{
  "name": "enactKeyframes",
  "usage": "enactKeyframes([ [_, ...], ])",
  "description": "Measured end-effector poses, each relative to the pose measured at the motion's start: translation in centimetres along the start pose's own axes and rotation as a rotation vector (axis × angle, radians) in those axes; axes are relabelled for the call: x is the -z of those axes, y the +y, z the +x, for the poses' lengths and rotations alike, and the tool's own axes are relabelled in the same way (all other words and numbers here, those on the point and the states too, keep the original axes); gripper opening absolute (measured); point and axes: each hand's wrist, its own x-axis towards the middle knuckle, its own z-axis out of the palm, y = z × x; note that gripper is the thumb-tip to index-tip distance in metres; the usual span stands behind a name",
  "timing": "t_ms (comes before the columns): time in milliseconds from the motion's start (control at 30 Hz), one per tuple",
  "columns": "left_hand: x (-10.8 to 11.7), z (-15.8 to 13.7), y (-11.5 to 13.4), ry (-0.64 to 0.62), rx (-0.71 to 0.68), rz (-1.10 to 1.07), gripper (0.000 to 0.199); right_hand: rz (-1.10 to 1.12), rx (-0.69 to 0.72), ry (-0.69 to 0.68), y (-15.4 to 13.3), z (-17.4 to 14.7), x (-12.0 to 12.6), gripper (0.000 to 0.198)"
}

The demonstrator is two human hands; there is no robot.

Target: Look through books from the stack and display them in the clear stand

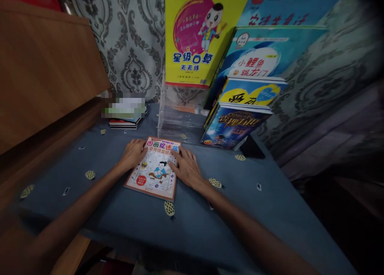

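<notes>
A thin children's book with a cartoon figure on its cover lies flat on the blue patterned tablecloth. My left hand rests on the book's upper left edge, fingers curled over the corner. My right hand lies palm down at the book's right edge, fingertips touching the cover. Neither hand lifts the book off the cloth.
A clear acrylic stand sits behind the book. A yellow book and several blue books lean against the wall at the back right. A small stack of books lies at the back left beside a wooden headboard.
</notes>
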Motion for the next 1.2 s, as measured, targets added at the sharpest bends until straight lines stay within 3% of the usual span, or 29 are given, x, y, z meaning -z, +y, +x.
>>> enactKeyframes([
  [100, -0.7, 0.9, 0.4, 0.018, -0.02, 0.017, 0.033, 0.034, -0.03, -0.014, 0.9, 0.6, -0.2, 0.05],
  [300, -1.3, -0.9, 1.7, 0.063, -0.107, 0.012, 0.036, 0.103, -0.087, -0.018, 2.5, 0.4, 0.2, 0.048],
  [567, -1.4, -0.6, 2.9, 0.035, -0.171, -0.177, 0.035, 0.158, 0.029, 0.085, 4.3, -1.8, 0.2, 0.045],
  [633, -1.2, 0.2, 3.0, -0.007, -0.126, -0.291, 0.037, 0.158, 0.037, 0.079, 4.5, -1.9, 0.3, 0.048],
  [733, -0.7, 1.5, 3.0, -0.111, 0.088, -0.641, 0.042, 0.157, 0.048, 0.049, 4.5, -1.8, 0.5, 0.056],
  [867, 0.6, 2.4, 3.4, -0.454, 0.365, -1.174, 0.042, 0.211, 0.011, 0.026, 4.5, -1.7, 0.7, 0.066],
  [933, 1.7, 2.4, 3.7, -0.546, 0.401, -1.312, 0.038, 0.327, -0.058, 0.042, 4.6, -1.6, 0.8, 0.073],
  [1000, 3.1, 2.4, 4.2, -0.516, 0.377, -1.366, 0.035, 0.59, -0.162, 0.058, 4.8, -1.4, 1.1, 0.074],
  [1100, 5.9, 2.4, 5.2, -0.406, 0.272, -1.356, 0.033, 1.089, -0.292, 0.034, 5.1, -1.0, 2.9, 0.053],
  [1200, 9.5, 2.4, 6.5, -0.191, 0.073, -1.263, 0.033, 1.305, -0.264, 0.162, 4.6, -0.7, 6.9, 0.036],
])
